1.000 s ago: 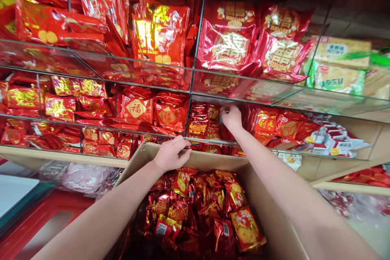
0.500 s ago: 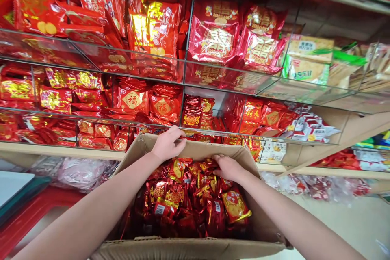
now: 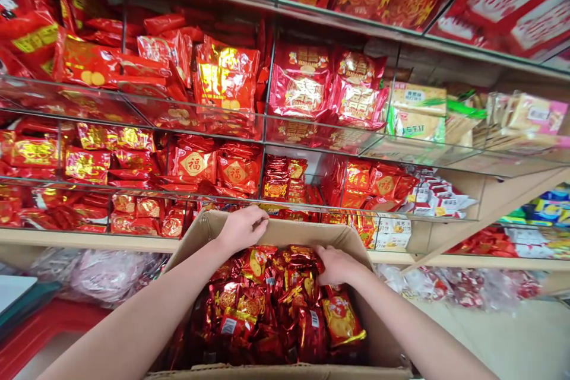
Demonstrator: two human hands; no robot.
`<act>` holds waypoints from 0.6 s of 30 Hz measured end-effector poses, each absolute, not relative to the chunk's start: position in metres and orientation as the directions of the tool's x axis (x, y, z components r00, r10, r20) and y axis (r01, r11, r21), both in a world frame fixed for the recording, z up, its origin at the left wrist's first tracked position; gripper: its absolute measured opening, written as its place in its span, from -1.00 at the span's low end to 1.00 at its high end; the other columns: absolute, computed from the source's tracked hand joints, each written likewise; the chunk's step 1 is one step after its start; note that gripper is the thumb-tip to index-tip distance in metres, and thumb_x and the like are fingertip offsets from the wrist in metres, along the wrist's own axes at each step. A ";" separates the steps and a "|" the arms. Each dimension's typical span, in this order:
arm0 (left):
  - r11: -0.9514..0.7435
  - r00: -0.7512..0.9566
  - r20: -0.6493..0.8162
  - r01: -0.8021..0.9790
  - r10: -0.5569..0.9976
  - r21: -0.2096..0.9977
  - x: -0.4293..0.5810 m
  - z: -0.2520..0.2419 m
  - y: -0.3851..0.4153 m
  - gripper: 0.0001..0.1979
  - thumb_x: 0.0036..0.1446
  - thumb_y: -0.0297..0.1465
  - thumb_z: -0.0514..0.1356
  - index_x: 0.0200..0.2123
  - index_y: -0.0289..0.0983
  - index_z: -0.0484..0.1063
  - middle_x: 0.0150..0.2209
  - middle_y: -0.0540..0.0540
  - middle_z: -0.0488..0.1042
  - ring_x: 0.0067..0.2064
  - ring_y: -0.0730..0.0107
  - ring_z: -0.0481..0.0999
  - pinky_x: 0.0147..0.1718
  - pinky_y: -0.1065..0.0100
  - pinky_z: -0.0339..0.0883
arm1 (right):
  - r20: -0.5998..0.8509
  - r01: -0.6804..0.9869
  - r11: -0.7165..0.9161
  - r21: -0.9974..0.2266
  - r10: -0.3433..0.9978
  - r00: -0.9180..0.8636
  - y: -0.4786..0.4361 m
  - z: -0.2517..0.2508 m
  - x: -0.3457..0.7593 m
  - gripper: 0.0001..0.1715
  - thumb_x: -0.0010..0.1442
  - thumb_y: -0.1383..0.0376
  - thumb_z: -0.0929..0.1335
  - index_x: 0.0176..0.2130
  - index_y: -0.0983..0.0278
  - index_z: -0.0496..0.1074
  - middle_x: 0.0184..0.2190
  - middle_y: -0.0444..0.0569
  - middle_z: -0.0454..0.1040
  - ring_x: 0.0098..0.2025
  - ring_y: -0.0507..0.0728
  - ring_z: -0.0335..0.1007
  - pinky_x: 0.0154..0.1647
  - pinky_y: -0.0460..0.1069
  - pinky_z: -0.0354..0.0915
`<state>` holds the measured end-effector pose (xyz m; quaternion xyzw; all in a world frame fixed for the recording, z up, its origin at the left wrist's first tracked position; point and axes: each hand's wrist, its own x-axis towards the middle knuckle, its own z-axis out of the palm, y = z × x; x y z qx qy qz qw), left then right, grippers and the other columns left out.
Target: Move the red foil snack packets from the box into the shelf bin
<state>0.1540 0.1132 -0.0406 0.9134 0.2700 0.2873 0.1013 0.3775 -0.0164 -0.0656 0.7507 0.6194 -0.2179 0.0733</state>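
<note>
Head view. Inspected first: an open cardboard box (image 3: 307,230), directly in front of a shelf unit (image 3: 89,238), partly filled with small red-and-gold wrapped packets (image 3: 252,304). Found on two of these: white barcode patches, digits too small to read; gold lettering elsewhere on the wrappers, illegible. At the right side of the box: a gold-fronted packet (image 3: 342,316), printed with a biscuit.

Left hand (image 3: 244,228): over the far rim, fingers loosely curled, thumb near the fingertips; unable to tell any grip on the cardboard. Right hand (image 3: 336,265): inside, upon the packets at the far right, fingers bent downward; unable to confirm a pinch.

Read on the shelves: a gold diamond marked 福 on red packets (image 3: 193,165); a large 囍 on crimson packets (image 3: 303,95), smaller print too blurred. Noted further right: green-and-white packets (image 3: 417,116) with Chinese lettering, only partly legible. Lower down: white packs (image 3: 392,233) with dark characters, too small to read surely.
</note>
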 end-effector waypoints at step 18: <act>-0.351 0.425 0.305 0.032 0.852 0.936 0.190 -0.026 0.058 -0.76 0.11 -0.24 -0.06 -0.45 -0.28 0.21 -0.51 0.05 0.20 -0.45 0.53 0.20 -0.45 0.48 0.18 | 0.251 0.588 -0.039 -0.808 0.880 0.403 0.024 -0.026 0.314 -0.46 0.12 -0.04 0.02 -0.43 0.24 0.32 -0.49 -0.10 0.38 -0.39 0.06 0.28 -0.35 -0.09 0.13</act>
